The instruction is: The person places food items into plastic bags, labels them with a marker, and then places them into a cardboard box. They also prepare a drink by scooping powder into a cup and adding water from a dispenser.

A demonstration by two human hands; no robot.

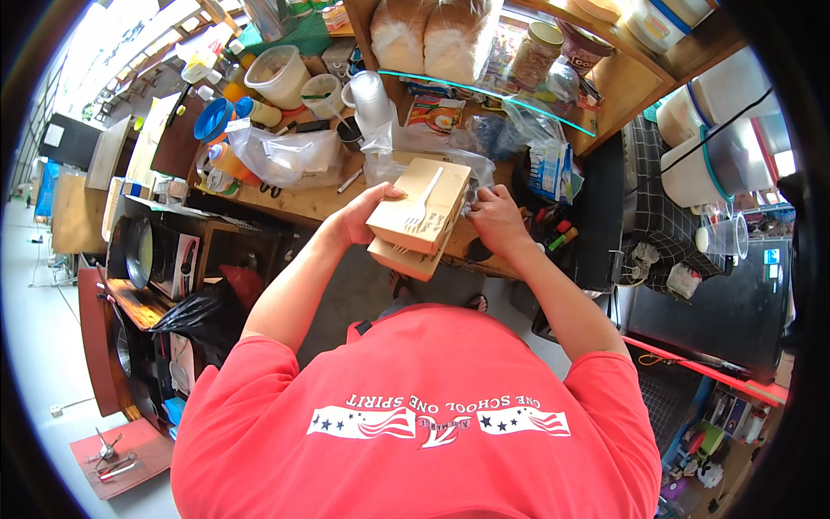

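Observation:
My left hand point(368, 209) grips the left side of two stacked brown cardboard food boxes point(415, 188), held over the wooden counter's front edge. A white plastic fork point(423, 206) lies across the lid of the upper box, which bears handwriting. The tines of another fork poke out between the boxes. My right hand point(498, 217), fingers curled, pinches part of a clear plastic bag point(476, 168) just right of the boxes. That bag spreads behind the boxes on the counter.
On the wooden counter point(305, 202) are a filled plastic bag point(292, 156), a marker point(350, 181), stacked plastic cups point(373, 97), tubs and squeeze bottles. A glass shelf point(486, 94) holds bread loaves point(425, 39) and jars. A black bag point(201, 318) hangs at left; a mesh-covered surface point(655, 194) stands right.

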